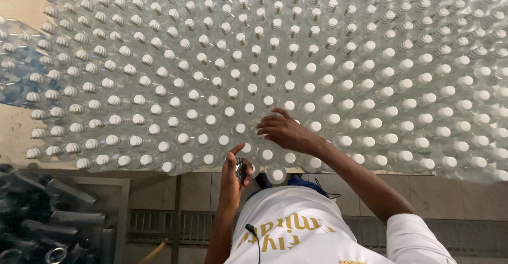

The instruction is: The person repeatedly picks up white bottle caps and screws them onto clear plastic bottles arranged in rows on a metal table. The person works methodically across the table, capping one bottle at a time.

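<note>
A huge block of clear plastic bottles with white caps (275,57) fills the upper view, standing packed in rows. My right hand (283,131) rests on the caps near the block's front edge, fingers spread over one bottle top. My left hand (233,174) is just below the front row, closed around a small dark object (241,169) whose kind I cannot tell. One white-capped bottle (277,175) stands at the very front edge between my hands.
A pile of dark empty bottles (42,216) lies at the lower left. A second group of clear bottles (18,68) sits at the far left. Below the block are a tiled floor and a metal grate (159,224). My white shirt fills the bottom centre.
</note>
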